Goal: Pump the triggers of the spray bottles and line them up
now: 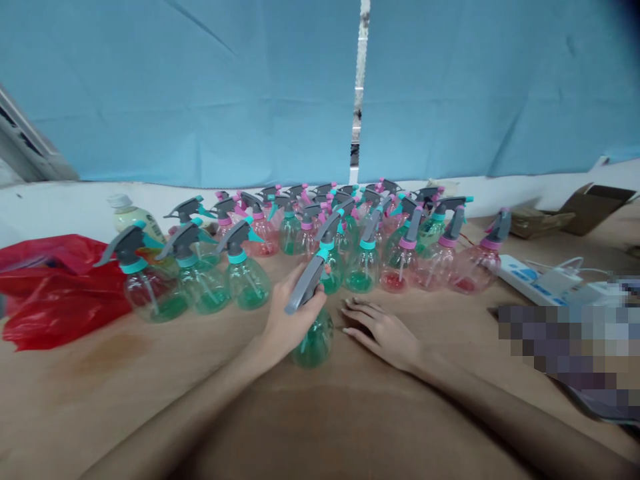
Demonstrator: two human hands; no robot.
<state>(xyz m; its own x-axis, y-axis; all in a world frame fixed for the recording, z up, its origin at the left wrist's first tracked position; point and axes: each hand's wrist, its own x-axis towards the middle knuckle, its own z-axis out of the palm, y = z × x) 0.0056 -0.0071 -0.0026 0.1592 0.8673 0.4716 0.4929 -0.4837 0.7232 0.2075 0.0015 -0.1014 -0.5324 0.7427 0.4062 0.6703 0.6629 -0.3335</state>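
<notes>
Single head-worn view, facing forward and down, close over the table

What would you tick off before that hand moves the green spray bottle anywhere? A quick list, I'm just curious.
1. Grip: left hand wrapped around the green spray bottle at its neck: ok.
2. Bottle upright: ok.
3. Its trigger head screwed tight: cannot tell.
4. The right hand lies flat on the table, apart from the bottle: ok.
5. Free room ahead: rows of bottles stand close behind it: not ok.
6. The power strip lies away from both hands: ok.
</notes>
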